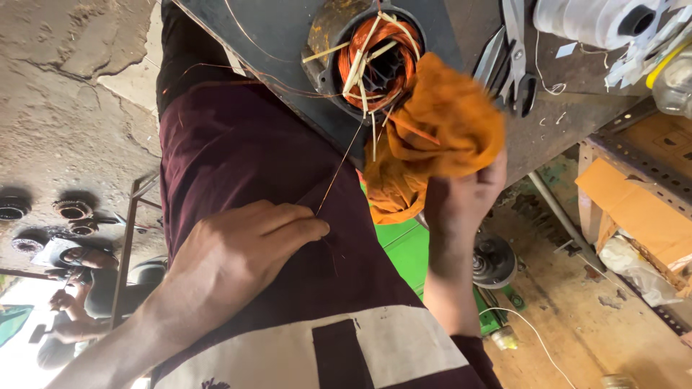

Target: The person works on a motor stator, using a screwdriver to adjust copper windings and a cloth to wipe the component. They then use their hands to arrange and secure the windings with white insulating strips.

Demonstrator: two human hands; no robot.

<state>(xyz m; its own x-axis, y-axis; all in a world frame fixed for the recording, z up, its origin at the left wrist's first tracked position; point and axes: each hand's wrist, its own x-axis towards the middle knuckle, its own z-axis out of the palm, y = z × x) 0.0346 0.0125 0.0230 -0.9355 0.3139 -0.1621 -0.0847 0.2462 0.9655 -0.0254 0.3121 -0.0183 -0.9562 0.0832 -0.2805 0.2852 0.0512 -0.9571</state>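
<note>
A dark motor stator (339, 43) with orange copper windings (375, 57) and pale insulation strips sits on the dark workbench (274, 29). My right hand (461, 205) is shut on a crumpled orange cloth (436, 133), held against the stator's lower right side. My left hand (241, 252) rests on my maroon-clothed thigh (216, 158) and pinches a thin copper wire (339, 169) that runs up to the windings.
Scissors (513, 54) and a white thread spool (591, 20) lie on the bench at the upper right. A green machine (407, 248) and a white cable (533, 335) sit on the floor. Cardboard (634, 209) fills a shelf at right. Another person (79, 288) crouches at far left by several motor housings.
</note>
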